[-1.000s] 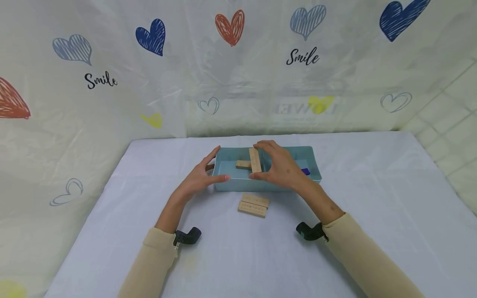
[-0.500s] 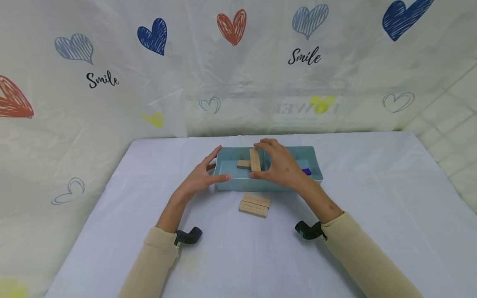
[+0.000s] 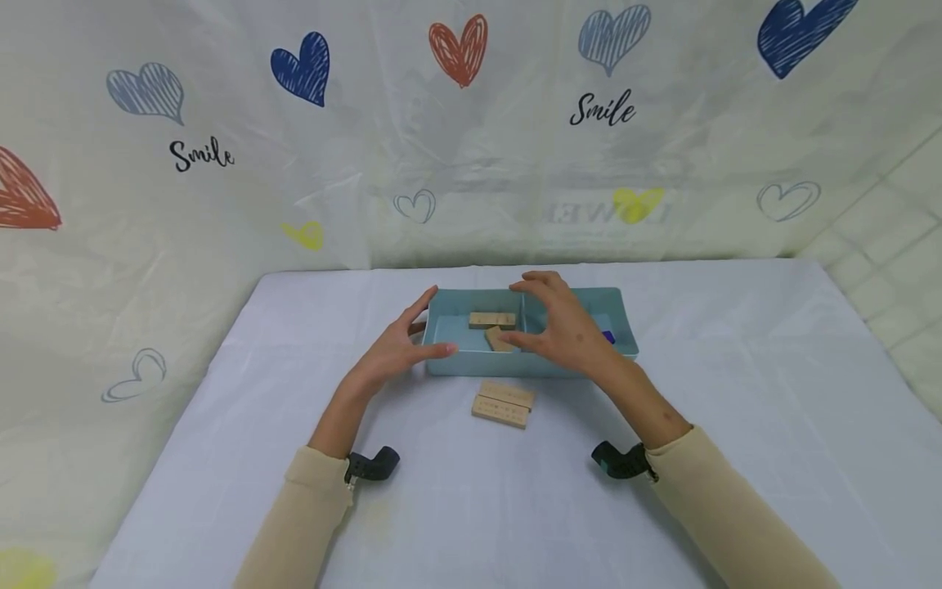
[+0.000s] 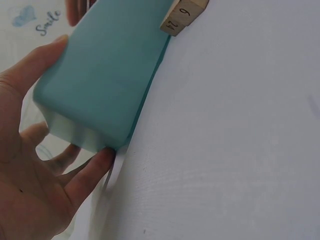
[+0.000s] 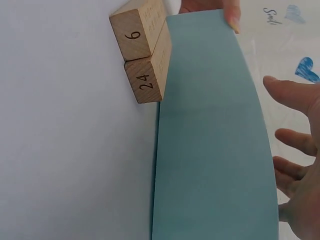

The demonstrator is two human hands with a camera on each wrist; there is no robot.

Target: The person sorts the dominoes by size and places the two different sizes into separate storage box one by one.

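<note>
A light-blue divided plastic box [image 3: 478, 366] stands toward the back of the table. My left hand [image 3: 390, 353] grips its left end, thumb along the front and fingers round the end wall, as the left wrist view also shows. Inside the left compartment lie two wooden blocks: one flat and lengthwise [image 3: 491, 320], the other slanted [image 3: 496, 339] and partly behind my right thumb. Over the box's divider, my right hand [image 3: 567, 331] has thumb and fingers spread, with nothing between them. Two numbered wooden blocks [image 3: 504, 402] lie side by side before the box; ends reading 6 [image 5: 132, 35] and 24 [image 5: 145, 82] show.
A small dark-blue object [image 3: 608, 336] sits in the right compartment, partly hidden by my right wrist. White cloth covers the table [image 3: 471, 507]. Behind it hangs a white sheet [image 3: 515, 164] printed with hearts and words.
My right hand has let go of the upright wooden block, which now lies slanted in the left compartment. The hand has shifted slightly right. My left hand stays on the box.
</note>
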